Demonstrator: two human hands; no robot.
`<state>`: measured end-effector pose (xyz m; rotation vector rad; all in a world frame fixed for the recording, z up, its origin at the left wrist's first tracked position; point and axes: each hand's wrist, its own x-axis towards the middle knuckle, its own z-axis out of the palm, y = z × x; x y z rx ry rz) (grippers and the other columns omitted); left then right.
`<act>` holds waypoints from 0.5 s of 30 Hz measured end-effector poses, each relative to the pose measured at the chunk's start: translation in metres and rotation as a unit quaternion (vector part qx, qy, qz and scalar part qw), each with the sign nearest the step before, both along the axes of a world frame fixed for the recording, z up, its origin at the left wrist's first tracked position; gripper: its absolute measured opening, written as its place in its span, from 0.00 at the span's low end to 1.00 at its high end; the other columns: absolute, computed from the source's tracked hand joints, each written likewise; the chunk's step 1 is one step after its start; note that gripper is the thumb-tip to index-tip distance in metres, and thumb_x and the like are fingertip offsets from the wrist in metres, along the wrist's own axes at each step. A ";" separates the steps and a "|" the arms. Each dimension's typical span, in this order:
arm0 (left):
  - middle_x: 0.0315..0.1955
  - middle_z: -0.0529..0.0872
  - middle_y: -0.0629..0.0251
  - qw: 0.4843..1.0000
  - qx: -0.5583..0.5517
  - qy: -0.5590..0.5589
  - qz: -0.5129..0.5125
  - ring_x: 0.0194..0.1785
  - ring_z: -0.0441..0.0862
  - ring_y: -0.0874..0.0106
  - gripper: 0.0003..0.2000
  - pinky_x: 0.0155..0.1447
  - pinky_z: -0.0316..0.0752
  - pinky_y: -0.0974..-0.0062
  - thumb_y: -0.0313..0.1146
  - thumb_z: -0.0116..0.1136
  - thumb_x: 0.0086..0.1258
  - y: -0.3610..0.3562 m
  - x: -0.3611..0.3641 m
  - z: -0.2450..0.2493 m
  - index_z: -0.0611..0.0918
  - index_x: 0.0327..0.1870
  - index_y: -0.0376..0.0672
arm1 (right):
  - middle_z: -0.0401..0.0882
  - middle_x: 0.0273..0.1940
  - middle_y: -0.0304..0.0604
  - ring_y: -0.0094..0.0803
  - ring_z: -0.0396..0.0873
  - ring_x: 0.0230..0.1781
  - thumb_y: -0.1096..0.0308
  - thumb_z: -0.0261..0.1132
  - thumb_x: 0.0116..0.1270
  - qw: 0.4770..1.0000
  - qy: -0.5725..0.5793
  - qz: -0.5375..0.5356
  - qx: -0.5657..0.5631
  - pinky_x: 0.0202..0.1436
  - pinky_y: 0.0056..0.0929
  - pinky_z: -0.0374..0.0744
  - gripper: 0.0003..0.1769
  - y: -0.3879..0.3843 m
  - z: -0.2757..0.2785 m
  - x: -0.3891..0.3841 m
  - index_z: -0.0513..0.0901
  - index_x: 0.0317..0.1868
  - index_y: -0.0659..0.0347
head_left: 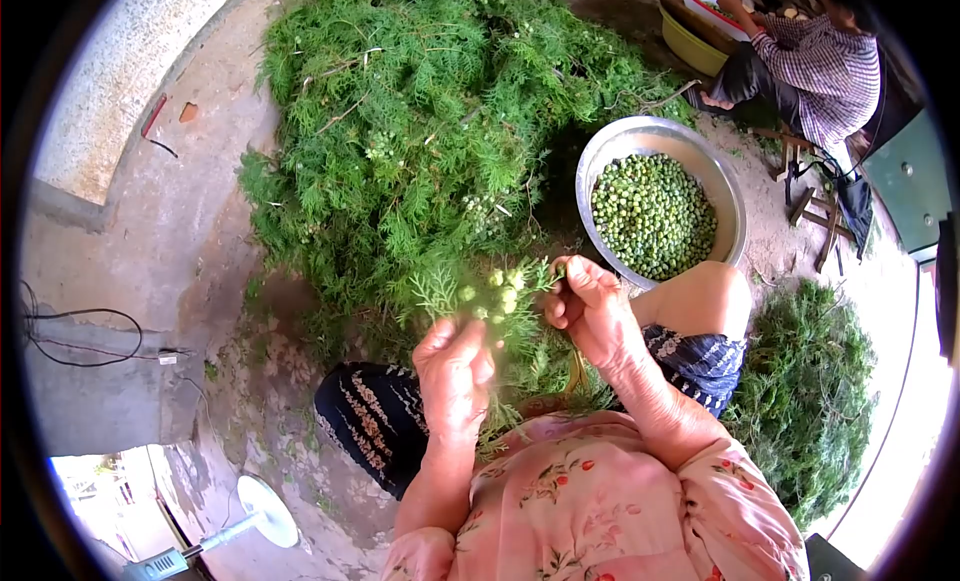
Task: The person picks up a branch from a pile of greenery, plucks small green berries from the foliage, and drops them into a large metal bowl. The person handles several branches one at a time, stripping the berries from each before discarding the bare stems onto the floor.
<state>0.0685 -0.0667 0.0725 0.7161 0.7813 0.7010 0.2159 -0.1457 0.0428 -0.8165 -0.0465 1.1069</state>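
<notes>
My left hand (455, 371) is closed on a leafy evergreen sprig (520, 321), held up in front of my lap. Pale green, knobbly cones (505, 293) cluster on it. To the right of the sprig, my right hand (598, 316) has thumb and forefinger pinched on a small dark green cone, partly covered by the fingertips. Just beyond that hand stands a wide metal basin (640, 133), which holds many loose green cones (655, 216).
A big heap of cut evergreen branches (430, 131) lies ahead, and a smaller green pile (805, 401) is at right. Another person (815, 76) sits at upper right by a yellow tub (690, 46). A wooden stool (825, 221), a fan (265, 511) and a black cable (85, 316) are also around.
</notes>
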 end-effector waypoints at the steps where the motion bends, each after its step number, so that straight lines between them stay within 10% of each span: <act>1: 0.21 0.75 0.70 1.000 0.025 0.018 0.004 0.13 0.62 0.83 0.03 0.18 0.58 0.86 0.19 0.53 0.63 0.000 0.000 0.000 0.77 0.32 0.38 | 0.73 0.24 0.36 0.23 0.69 0.21 0.67 0.54 0.67 1.000 -0.016 -0.006 0.020 0.23 0.19 0.67 0.05 0.000 -0.001 0.003 0.74 0.35 0.58; 6: 0.18 0.74 0.73 0.995 0.085 0.054 0.017 0.12 0.63 0.85 0.01 0.14 0.55 0.88 0.21 0.56 0.62 -0.003 0.003 -0.004 0.78 0.30 0.37 | 0.76 0.30 0.35 0.23 0.73 0.27 0.72 0.63 0.60 0.990 -0.010 0.033 0.135 0.28 0.18 0.70 0.08 -0.005 0.018 0.007 0.77 0.40 0.59; 9: 0.14 0.72 0.77 0.992 0.108 0.062 0.016 0.13 0.61 0.88 0.01 0.17 0.52 0.89 0.24 0.56 0.62 -0.009 0.008 0.000 0.80 0.31 0.38 | 0.74 0.31 0.34 0.22 0.69 0.25 0.70 0.64 0.60 0.962 -0.272 0.036 -0.012 0.27 0.18 0.69 0.08 -0.007 0.029 -0.006 0.79 0.39 0.61; 11: 0.16 0.73 0.76 0.991 0.118 0.066 0.007 0.13 0.62 0.87 0.02 0.16 0.53 0.89 0.23 0.56 0.62 -0.010 0.009 0.001 0.78 0.29 0.38 | 0.74 0.25 0.39 0.27 0.71 0.29 0.69 0.69 0.52 0.828 -0.559 -0.020 -0.030 0.36 0.22 0.72 0.13 0.003 0.026 -0.008 0.82 0.39 0.64; 15: 0.22 0.75 0.73 0.985 0.148 0.092 -0.005 0.14 0.63 0.86 0.05 0.15 0.56 0.89 0.21 0.56 0.62 -0.011 0.008 0.002 0.76 0.26 0.39 | 0.73 0.23 0.43 0.34 0.72 0.26 0.68 0.69 0.51 0.798 -0.601 -0.022 -0.044 0.32 0.28 0.72 0.14 0.008 0.022 -0.021 0.82 0.38 0.64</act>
